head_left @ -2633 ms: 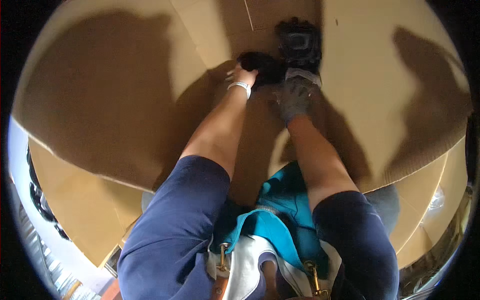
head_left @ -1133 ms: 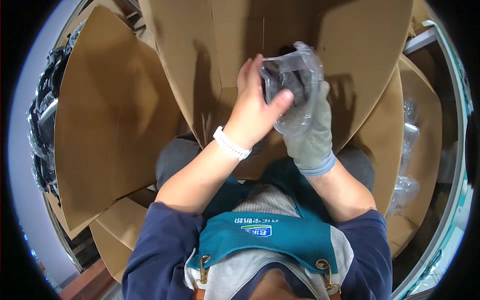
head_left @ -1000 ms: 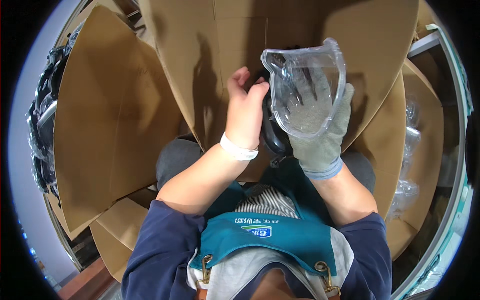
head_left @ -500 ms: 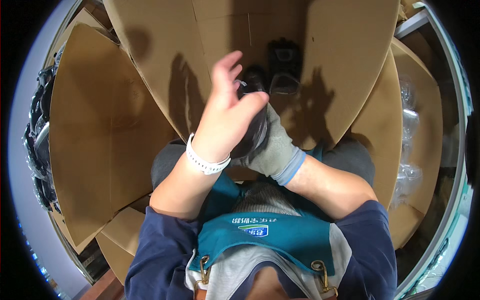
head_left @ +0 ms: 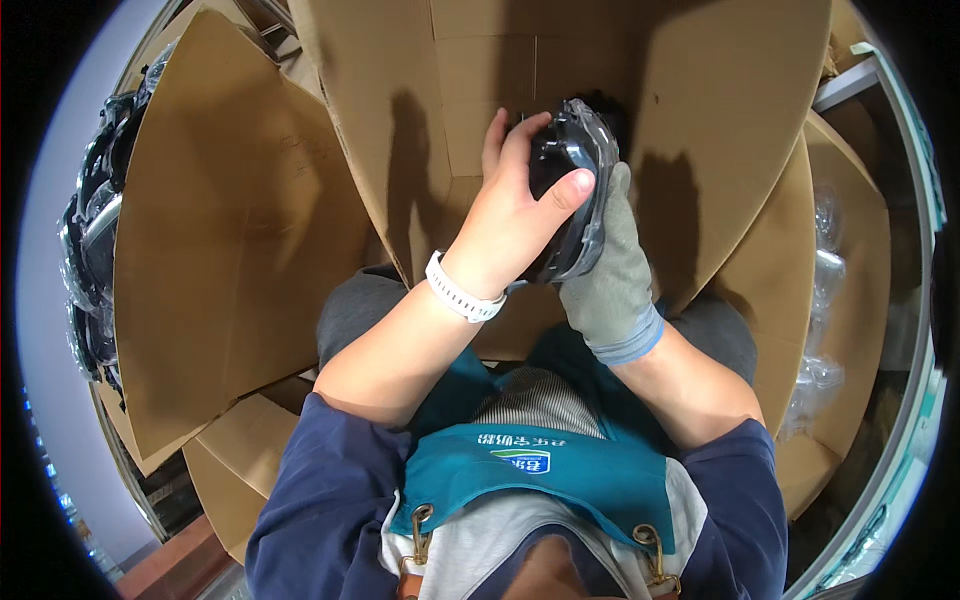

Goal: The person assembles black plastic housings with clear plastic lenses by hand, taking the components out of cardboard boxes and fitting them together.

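A black headlight (head_left: 574, 150) with a clear glossy edge is held up over the open cardboard box, tilted nearly on its side. My left hand (head_left: 512, 215), bare and with a white wristband, grips its left side, the thumb pressing near the rim and the fingers over the black face. From the right, my right hand (head_left: 612, 275) in a grey knit glove is closed round the opposite side and underside. The glove's fingertips are mostly hidden behind the headlight.
The big cardboard box (head_left: 740, 130) opens in front of me, a dark item at its bottom mostly covered. A raised flap (head_left: 220, 260) stands at left, with plastic-wrapped black parts (head_left: 95, 240) beyond it. Clear-wrapped pieces (head_left: 825, 290) lie in a box at right.
The headlight has been raised away from my body and turned, so more of it shows. My left hand has closed onto it from a spread, blurred pose. It now covers most dark items in the box.
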Demonstrator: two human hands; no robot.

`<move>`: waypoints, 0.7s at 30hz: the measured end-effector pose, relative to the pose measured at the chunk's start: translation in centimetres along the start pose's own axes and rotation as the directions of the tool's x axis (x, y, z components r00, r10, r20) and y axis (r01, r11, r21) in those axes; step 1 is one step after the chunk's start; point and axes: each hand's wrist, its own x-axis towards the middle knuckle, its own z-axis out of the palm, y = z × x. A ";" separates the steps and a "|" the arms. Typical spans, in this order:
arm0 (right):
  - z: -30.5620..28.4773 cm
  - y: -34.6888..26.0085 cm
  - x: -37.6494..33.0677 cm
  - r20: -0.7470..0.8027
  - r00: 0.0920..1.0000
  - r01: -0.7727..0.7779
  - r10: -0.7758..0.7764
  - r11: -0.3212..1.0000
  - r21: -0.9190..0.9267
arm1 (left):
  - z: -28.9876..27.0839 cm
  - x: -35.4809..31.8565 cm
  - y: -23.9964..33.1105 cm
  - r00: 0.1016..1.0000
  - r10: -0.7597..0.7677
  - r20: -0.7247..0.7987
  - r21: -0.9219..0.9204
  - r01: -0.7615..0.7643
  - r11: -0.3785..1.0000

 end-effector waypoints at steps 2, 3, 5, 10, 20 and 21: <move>-0.4 0.2 0.1 0.012 1.000 0.012 -0.012 0.999 -0.034 | -0.1 -0.1 -0.6 0.992 -0.104 0.068 -0.242 0.117 0.963; -0.2 0.1 0.0 0.028 0.991 0.132 -0.129 0.972 -0.193 | -0.1 -0.1 -0.7 0.993 -0.104 0.062 -0.241 0.116 0.964; 0.6 -0.5 -0.4 0.056 0.957 0.282 -0.284 0.872 -0.400 | -0.2 -0.1 -0.8 0.994 -0.110 0.010 -0.232 0.110 0.966; 1.2 -2.3 0.0 0.235 0.933 0.359 -0.274 0.776 -0.519 | -1.3 0.3 0.5 0.990 -0.079 0.113 -0.635 0.133 0.761; 0.1 0.4 0.2 0.171 0.935 0.345 -0.310 0.686 -0.641 | 1.2 -0.3 -0.7 0.998 -0.065 0.004 -0.490 0.059 0.870; 0.3 0.3 0.1 0.167 0.930 0.349 -0.326 0.650 -0.675 | 1.0 -0.4 -0.5 0.997 -0.072 0.006 -0.490 0.065 0.869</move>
